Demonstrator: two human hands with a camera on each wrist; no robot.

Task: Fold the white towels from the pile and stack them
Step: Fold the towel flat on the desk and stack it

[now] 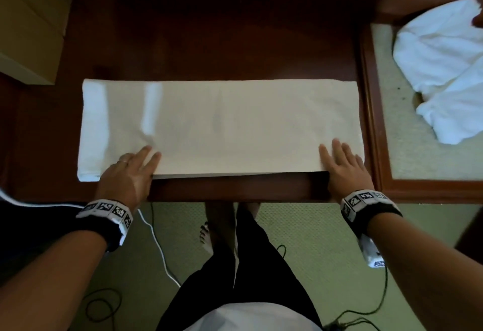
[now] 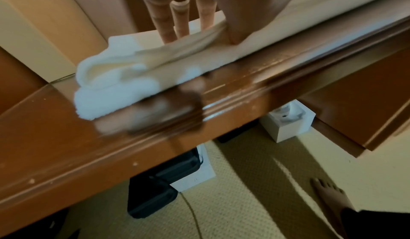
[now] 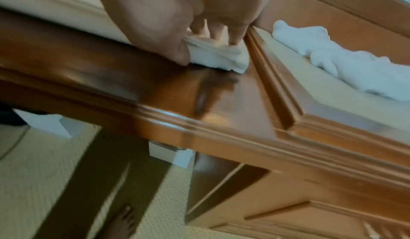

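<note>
Towel: white towel point(image 1: 219, 124) folded into a long band, lying flat across the dark wooden desk point(image 1: 209, 43), near edge just back from the desk's front lip.
Left hand: left hand point(image 1: 128, 174) on the band's near edge toward its left end, fingers point(image 2: 165, 23) straight on top; thumb tucked under the top layer in the left wrist view, pinching that layer.
Right hand: right hand point(image 1: 345, 166) at the near right corner, fingers stretched flat on top; thumb at the edge with gathered cloth against it in the right wrist view, gripping the corner.
Layers: left end of the band showing several stacked folds, loose and rounded, in the left wrist view.
Pile: crumpled white towels point(image 1: 444, 69) heaped on the lower carpeted platform point(image 1: 386, 121) to the right, well apart from the band, wooden rim between them.
Left side: tan cardboard box point(image 1: 28, 25) standing on the desk's far left corner, near the band's left end but not touching.
Below: bare feet on the pale green carpet point(image 1: 313, 239), black and white cables trailing across it.
Under the desk: black case point(image 2: 164, 181) and small white box point(image 2: 288, 123) on the floor.
Wrists: marker-printed bands on both.
</note>
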